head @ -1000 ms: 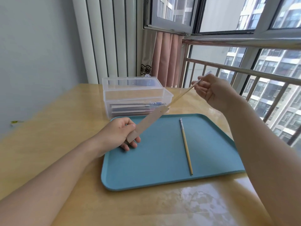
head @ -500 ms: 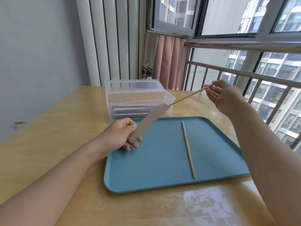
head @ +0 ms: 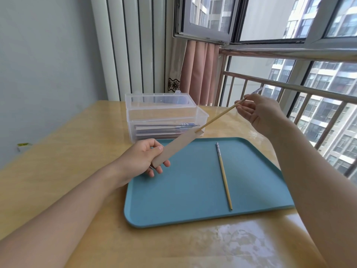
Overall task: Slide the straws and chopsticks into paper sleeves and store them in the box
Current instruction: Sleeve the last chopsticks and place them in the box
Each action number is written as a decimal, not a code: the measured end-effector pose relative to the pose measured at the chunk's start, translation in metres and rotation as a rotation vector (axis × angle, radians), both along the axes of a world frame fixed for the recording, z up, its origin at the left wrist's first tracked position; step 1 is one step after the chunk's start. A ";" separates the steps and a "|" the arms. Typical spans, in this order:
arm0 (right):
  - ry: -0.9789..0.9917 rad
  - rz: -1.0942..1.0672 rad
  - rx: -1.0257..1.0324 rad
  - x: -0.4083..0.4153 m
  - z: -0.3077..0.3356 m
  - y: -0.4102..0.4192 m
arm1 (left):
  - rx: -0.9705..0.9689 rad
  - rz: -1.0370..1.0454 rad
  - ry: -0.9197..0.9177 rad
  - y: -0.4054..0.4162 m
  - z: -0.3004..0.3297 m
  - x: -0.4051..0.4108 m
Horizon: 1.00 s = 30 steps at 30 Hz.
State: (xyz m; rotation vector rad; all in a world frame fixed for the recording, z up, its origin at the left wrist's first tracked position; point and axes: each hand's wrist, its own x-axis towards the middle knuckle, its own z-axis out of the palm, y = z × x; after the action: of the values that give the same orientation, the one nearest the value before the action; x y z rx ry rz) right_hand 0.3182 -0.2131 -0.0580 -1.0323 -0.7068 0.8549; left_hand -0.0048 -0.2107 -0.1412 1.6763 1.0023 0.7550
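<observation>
- We see the left hand (head: pixel 142 158) over the tray's far-left corner, thumb on top and fingers curled beneath, pinching the near end of a brown paper sleeve (head: pixel 176 147).
- The sleeve slants up and away from that hand, its open mouth ending just in front of the storage box, above the tray's far edge.
- A bamboo chopstick (head: pixel 218 118) has its thin tip at the sleeve's mouth; we cannot tell how far in it sits, and most of its length is still outside.
- The right hand (head: pixel 259 113) holds the chopstick's upper end up in the air beyond the tray's far-right corner, thumb and forefinger pinched round it, the other fingers loosely spread with the palm facing left.
- The chopstick's patterned end pokes out past the right hand towards the railing.
- A second chopstick (head: pixel 224 176) lies flat on the blue tray (head: pixel 173 200), right of centre, patterned end towards the far edge, touching neither hand.
- The clear plastic box (head: pixel 166 117) stands on the wooden table (head: pixel 58 161) just beyond the tray's far-left edge, lid tilted back, with several filled sleeves stacked inside.
- The tray sits towards the table's right side, nearest the window.
</observation>
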 end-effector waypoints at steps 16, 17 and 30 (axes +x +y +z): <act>-0.049 0.223 -0.170 -0.018 -0.016 0.006 | 0.021 0.158 -0.080 0.005 -0.004 0.001; -0.049 0.232 -0.161 -0.020 -0.016 0.007 | 0.018 0.168 -0.085 0.005 -0.004 0.000; 0.015 0.248 -0.113 -0.030 -0.015 0.009 | -0.074 0.136 -0.182 0.005 -0.001 -0.004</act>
State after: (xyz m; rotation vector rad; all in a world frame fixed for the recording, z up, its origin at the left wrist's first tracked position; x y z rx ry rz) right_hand 0.2879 -0.2040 -0.0732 -1.0506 -0.7916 1.1269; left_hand -0.0087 -0.2061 -0.1418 1.4590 1.0098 0.9318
